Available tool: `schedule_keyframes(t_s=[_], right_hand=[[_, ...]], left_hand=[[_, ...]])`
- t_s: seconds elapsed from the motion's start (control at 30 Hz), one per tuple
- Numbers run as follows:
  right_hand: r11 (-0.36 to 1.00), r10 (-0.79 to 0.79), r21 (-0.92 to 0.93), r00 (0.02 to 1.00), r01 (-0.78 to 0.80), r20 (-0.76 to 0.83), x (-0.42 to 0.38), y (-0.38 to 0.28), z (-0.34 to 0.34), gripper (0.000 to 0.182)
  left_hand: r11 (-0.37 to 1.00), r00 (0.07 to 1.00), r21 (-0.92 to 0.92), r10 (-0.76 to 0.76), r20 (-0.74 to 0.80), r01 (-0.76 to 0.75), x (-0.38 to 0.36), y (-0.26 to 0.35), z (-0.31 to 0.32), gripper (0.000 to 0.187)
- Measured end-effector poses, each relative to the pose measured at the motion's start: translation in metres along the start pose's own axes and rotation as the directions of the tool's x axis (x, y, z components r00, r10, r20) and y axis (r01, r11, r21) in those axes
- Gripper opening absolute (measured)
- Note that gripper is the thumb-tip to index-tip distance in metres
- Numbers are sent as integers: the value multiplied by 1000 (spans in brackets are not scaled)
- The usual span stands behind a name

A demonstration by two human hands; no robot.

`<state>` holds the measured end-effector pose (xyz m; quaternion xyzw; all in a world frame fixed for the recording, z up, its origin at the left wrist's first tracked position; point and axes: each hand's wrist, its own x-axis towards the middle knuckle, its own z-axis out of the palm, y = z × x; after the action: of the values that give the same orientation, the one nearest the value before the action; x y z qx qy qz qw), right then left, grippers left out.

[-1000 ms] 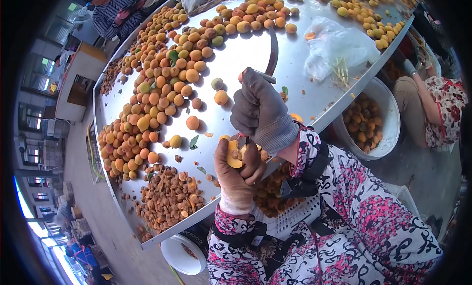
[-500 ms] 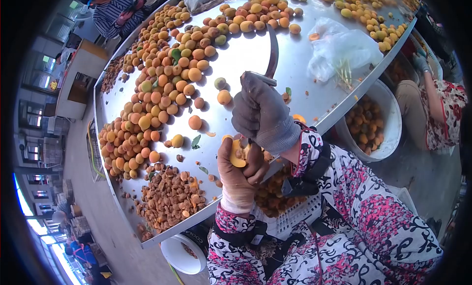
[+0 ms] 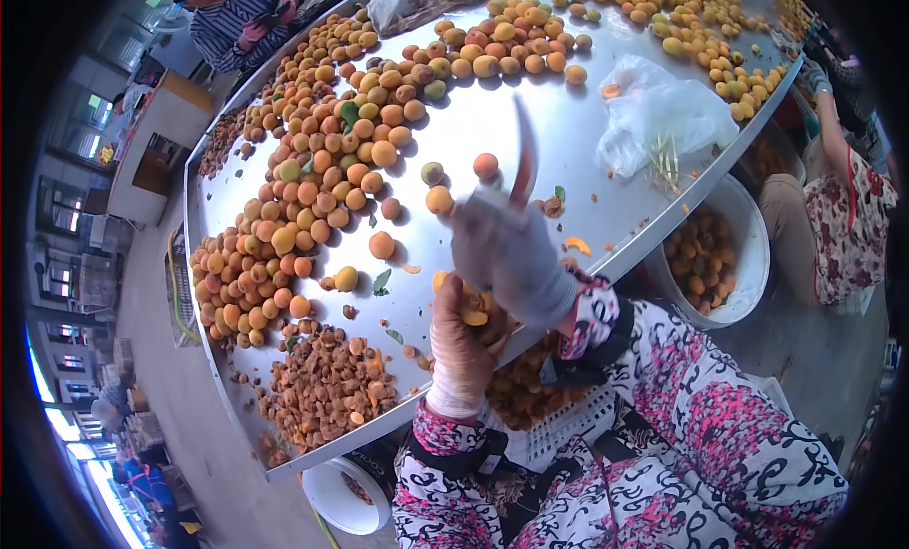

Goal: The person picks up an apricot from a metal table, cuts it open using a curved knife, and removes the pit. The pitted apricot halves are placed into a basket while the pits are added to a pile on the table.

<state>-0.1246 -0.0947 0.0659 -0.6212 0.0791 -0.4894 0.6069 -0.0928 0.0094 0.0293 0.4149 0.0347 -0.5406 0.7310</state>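
Observation:
My left hand (image 3: 458,348), in a glove with a pale cuff, is closed around a cut apricot (image 3: 473,310) at the table's near edge. Its orange flesh shows between the fingers. My right hand (image 3: 511,256), in a grey glove and blurred by motion, grips a curved knife (image 3: 525,161) whose blade points up and away. The handle is hidden in the fist, which partly covers the apricot. Just beyond the right hand are a few loose apricots (image 3: 438,201). Whole apricots (image 3: 312,189) form a long heap on the metal table (image 3: 587,203).
Brown pits (image 3: 327,383) are piled at the near left corner. Below the edge stand a basket (image 3: 578,418) of apricot pieces, a white bucket (image 3: 757,260) of fruit and another bucket (image 3: 331,502). A plastic bag (image 3: 653,114) lies right. Co-workers (image 3: 852,208) are at the sides.
My right hand has come down closer to my left hand, and the knife with it. An apricot behind the right hand has come into view. The opened apricot is now more covered.

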Motion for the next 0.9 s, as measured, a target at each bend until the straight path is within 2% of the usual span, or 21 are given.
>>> schedule_keyframes(t_s=[0.07,0.1,0.13,0.2,0.23,0.27,0.3,0.33,0.37,0.4,0.43,0.53,0.6,0.63,0.67,0.7,0.73,0.77,0.8,0.87,0.9], right_hand=[[975,157,176,982,-137,-104,-9,-6,15,24],[926,319,214,948,-310,-7,-11,-5,7,26],[925,322,215,947,-314,-2,-11,-3,6,26],[918,392,8,912,-396,122,-6,2,1,19],[872,462,93,871,-480,168,-6,0,-8,16],[871,464,85,868,-483,176,-4,7,-17,16],[717,395,407,811,-566,432,0,19,-25,16],[432,223,621,744,-654,629,2,26,-28,16],[837,467,85,786,-541,405,6,-12,-17,19],[837,467,74,777,-543,422,6,-13,-15,19],[826,453,108,765,-553,458,6,-13,-15,18],[778,399,222,735,-587,548,7,-11,-17,18],[738,357,292,719,-609,596,6,-6,-17,21],[441,330,557,705,-703,628,5,0,-13,18],[444,331,548,698,-709,635,3,1,-14,18],[840,264,270,789,-471,555,2,-1,-15,15],[990,136,-93,844,-103,519,3,-5,-14,13],[887,-158,-305,850,346,503,2,-16,-7,6],[904,-134,-256,796,342,590,-11,1,-10,11],[982,89,-179,696,57,713,-7,-17,6,19],[983,82,-173,696,61,713,-10,-16,12,19]], left_hand=[[997,958,71,48,-281,-29,-10,3,26,38],[999,942,43,2,-335,13,-11,8,34,36],[999,941,40,3,-339,11,-10,7,28,36],[994,958,-92,-80,-275,57,0,4,7,33],[993,958,-101,-84,-274,59,1,4,-3,33],[979,993,-170,-114,10,114,4,5,-12,31],[959,949,-220,-111,294,181,5,6,-19,30],[957,951,-234,-99,294,172,5,8,-20,30],[942,941,-250,-140,309,222,4,11,-19,29],[925,928,-267,-176,327,270,3,13,-18,29],[924,931,-285,-158,328,257,1,13,-18,29],[980,965,-97,-151,214,175,-6,16,-21,30],[950,885,-100,-234,403,297,-4,16,-27,31],[943,899,-101,-265,349,317,-5,15,-27,34],[944,900,-110,-256,353,311,-5,16,-28,34],[925,860,-143,-258,439,351,-5,17,-29,29],[905,815,-171,-252,522,389,-4,18,-30,24],[907,817,-179,-238,526,380,-5,18,-31,24],[946,842,-133,-193,504,296,-5,17,-31,21],[992,880,-21,-102,464,126,-7,17,-32,19],[998,893,41,-56,446,42,-8,17,-32,20]])
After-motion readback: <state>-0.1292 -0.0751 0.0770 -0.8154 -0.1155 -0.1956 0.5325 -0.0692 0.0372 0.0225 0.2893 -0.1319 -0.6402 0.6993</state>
